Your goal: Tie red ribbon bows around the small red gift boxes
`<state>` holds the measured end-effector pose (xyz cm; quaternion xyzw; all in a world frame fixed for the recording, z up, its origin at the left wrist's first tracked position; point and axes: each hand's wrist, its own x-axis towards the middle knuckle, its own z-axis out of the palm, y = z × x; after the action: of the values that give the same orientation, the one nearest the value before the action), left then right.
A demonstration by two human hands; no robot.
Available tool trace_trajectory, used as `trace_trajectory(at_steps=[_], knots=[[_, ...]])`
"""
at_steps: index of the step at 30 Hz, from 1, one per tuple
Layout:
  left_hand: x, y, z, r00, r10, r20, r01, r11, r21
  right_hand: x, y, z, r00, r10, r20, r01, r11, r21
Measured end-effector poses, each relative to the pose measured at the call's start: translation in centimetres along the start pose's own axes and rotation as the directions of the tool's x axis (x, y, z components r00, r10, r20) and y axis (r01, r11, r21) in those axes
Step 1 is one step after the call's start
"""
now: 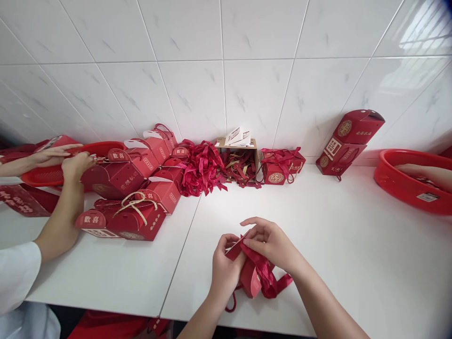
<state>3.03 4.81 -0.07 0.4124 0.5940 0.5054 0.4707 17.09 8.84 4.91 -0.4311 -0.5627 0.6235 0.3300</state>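
A small red gift box [251,278] with a dark red ribbon [264,273] sits near the front of the white table, between my hands. My left hand [226,263] is wrapped round the box's left side, by a raised red flap. My right hand [270,240] pinches the ribbon at the top of the box with thumb and fingers. One ribbon end trails to the right, and a red cord handle [231,303] hangs at the lower left. The underside of the box is hidden.
Red boxes [122,221] stand at the left, beside a co-worker's arms [63,212]. Along the wall are a ribbon pile [203,167], a carton [254,153] of straps, a ribboned box [278,172] and stacked boxes [344,141]. Another hand reaches into a red basin [406,193].
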Motion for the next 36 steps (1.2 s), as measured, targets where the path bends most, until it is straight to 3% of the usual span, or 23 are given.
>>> trace_trajectory(at_steps=[7,16,27,36], knots=[[-0.1,0.3,0.1,1.000,0.012,-0.018,-0.012,1.000,-0.019,0.4,0.1,0.3,0.998,0.054,0.028,-0.053,0.997,-0.052],[-0.1,0.0,0.0,0.999,-0.008,0.052,0.009,0.999,-0.031,0.0,-0.1,1.2,0.999,-0.037,-0.007,0.035,0.986,-0.160],[0.0,-0.3,-0.1,0.999,0.026,0.022,-0.026,0.999,-0.036,-0.1,-0.1,0.8,1.000,0.010,0.022,-0.008,0.997,-0.083],[0.0,-0.6,-0.2,0.997,0.019,0.078,-0.017,0.999,-0.036,-0.2,-0.2,1.3,0.999,-0.040,-0.001,0.040,0.993,-0.113]])
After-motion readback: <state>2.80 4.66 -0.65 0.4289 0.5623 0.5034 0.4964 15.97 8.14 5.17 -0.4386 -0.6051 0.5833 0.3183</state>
